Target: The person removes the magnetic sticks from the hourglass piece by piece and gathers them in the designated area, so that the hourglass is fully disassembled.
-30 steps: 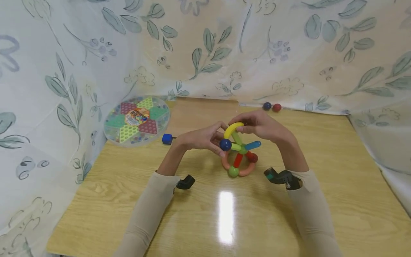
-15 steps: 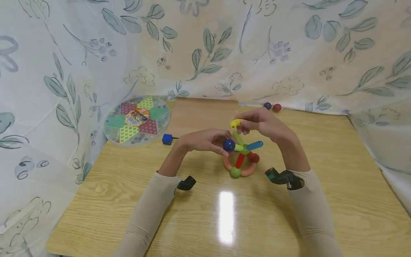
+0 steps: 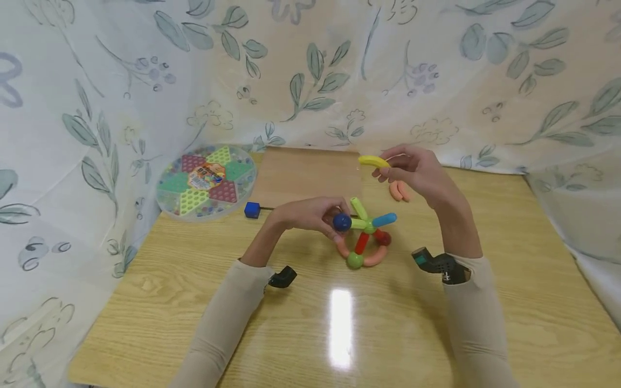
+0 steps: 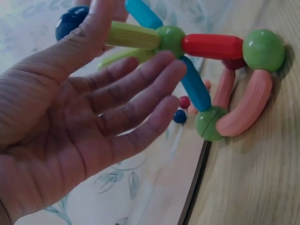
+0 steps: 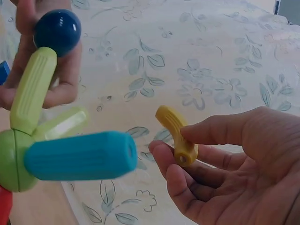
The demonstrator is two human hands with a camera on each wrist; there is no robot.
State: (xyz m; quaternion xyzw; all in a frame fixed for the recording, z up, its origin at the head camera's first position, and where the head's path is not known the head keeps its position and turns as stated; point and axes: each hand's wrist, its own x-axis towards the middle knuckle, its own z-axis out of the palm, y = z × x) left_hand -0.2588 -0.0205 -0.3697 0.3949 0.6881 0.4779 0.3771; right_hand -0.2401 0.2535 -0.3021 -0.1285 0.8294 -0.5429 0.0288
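My left hand (image 3: pixel 315 213) pinches a dark blue ball (image 3: pixel 342 222) joined to a light green rod (image 3: pixel 358 224) of a magnetic stick-and-ball model. That rod meets a green ball (image 4: pixel 171 41) at the model's hub, where a second light green rod (image 3: pixel 359 209) and a free-ended blue rod (image 3: pixel 385 219) also join. Red (image 3: pixel 361 243) and blue legs lead down from the hub to a base ring of salmon curved rods (image 3: pixel 375 257) and balls. Up and to the right, my right hand (image 3: pixel 414 170) pinches a yellow curved rod (image 5: pixel 176 133) between thumb and fingers, apart from the model.
Two salmon curved rods (image 3: pixel 399 191) lie below the right hand. A loose red ball (image 4: pixel 184 101) and blue ball (image 4: pixel 179 116) show behind. A brown board (image 3: pixel 305 172), a round game board (image 3: pixel 206 182) and a blue cube (image 3: pixel 252 210) are farther left; floral cloth hangs behind.
The yellow curved rod has come away from beside the blue ball, moving up and right with my right hand. The left hand keeps its hold on the ball.
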